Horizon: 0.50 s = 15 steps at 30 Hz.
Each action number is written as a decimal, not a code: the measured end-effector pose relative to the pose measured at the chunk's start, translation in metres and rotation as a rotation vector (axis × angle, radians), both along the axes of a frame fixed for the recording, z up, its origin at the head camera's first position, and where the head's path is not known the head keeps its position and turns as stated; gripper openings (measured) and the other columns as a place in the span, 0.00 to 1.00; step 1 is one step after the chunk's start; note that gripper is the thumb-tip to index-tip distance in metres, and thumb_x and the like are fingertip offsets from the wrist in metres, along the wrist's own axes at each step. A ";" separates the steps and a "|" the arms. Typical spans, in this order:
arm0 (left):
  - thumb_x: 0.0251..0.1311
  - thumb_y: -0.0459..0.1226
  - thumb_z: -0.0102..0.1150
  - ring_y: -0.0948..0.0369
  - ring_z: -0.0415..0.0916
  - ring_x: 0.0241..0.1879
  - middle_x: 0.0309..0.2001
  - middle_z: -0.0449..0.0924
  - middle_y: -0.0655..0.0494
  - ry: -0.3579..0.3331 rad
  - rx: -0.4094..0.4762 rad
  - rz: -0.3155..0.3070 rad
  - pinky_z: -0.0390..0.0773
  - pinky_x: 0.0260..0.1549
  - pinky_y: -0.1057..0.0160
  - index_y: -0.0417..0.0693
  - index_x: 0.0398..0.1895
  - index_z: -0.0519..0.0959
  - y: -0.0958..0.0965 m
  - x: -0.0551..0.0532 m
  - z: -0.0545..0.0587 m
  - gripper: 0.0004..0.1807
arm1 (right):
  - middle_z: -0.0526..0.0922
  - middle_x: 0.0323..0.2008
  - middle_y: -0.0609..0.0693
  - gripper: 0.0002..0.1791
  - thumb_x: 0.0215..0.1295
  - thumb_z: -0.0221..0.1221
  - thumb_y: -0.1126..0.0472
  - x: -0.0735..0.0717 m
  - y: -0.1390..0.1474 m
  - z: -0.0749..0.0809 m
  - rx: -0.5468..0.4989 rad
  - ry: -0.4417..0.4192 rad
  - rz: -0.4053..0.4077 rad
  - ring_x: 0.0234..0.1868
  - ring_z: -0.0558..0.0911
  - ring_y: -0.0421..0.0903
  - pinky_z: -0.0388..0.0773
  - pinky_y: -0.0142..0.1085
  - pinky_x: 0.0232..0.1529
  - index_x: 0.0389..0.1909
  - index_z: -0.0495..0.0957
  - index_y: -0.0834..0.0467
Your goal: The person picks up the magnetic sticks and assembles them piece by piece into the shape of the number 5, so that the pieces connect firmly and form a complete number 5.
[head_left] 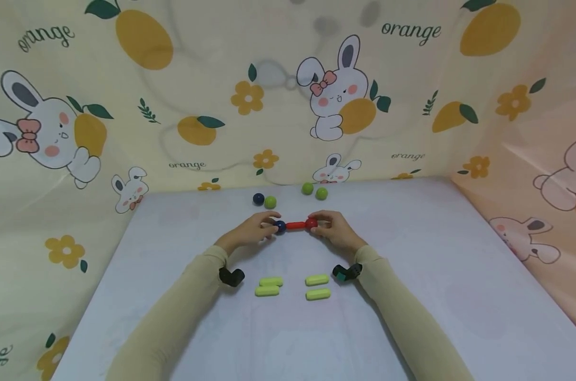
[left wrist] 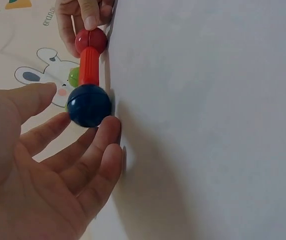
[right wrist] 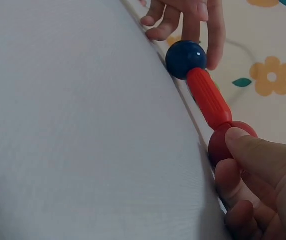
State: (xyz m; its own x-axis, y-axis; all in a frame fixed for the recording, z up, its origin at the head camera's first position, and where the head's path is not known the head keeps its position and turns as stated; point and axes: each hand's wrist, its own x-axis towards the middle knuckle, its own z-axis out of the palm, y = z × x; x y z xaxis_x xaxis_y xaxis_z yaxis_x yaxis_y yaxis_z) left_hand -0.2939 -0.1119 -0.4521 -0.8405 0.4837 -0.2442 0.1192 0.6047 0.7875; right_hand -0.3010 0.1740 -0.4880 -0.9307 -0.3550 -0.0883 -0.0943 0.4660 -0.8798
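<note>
A red ribbed rod (head_left: 295,225) joins a dark blue ball (left wrist: 89,105) at one end to a red ball (right wrist: 223,143) at the other. My right hand (head_left: 334,228) pinches the red ball between thumb and fingers. Around the blue ball, my left hand (left wrist: 58,160) lies with spread, loosely bent fingers. Its thumb stands apart from the ball in the left wrist view; whether a fingertip touches the ball is hard to tell. Behind the hands are a second dark blue ball (head_left: 258,199) and a green ball (head_left: 271,202) side by side.
Two more green balls, one farther back (head_left: 307,188) and one nearer (head_left: 321,193), sit near the table's back edge. Between the forearms lie several yellow-green rods, in a left pair (head_left: 267,291) and a right pair (head_left: 318,294). A printed cloth (head_left: 278,132) hangs behind the white table (head_left: 288,338).
</note>
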 end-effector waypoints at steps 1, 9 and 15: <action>0.76 0.42 0.49 0.52 0.82 0.51 0.69 0.71 0.39 0.005 0.002 -0.001 0.81 0.47 0.59 0.48 0.74 0.64 -0.002 -0.001 0.000 0.26 | 0.75 0.67 0.56 0.25 0.69 0.63 0.62 0.000 0.000 0.000 0.000 -0.003 -0.001 0.60 0.75 0.54 0.75 0.49 0.65 0.66 0.74 0.55; 0.76 0.39 0.48 0.48 0.83 0.49 0.67 0.72 0.36 0.046 0.036 0.043 0.82 0.42 0.59 0.42 0.72 0.65 -0.014 -0.005 0.004 0.25 | 0.75 0.67 0.56 0.25 0.69 0.64 0.61 0.000 0.001 -0.001 -0.002 0.006 0.000 0.61 0.75 0.53 0.76 0.45 0.62 0.66 0.75 0.55; 0.76 0.39 0.49 0.49 0.81 0.49 0.66 0.72 0.37 0.068 0.040 0.127 0.81 0.41 0.61 0.43 0.71 0.67 -0.023 -0.012 0.004 0.23 | 0.75 0.67 0.57 0.25 0.68 0.64 0.61 -0.001 0.001 -0.001 -0.015 -0.002 0.003 0.53 0.77 0.52 0.77 0.34 0.49 0.66 0.75 0.55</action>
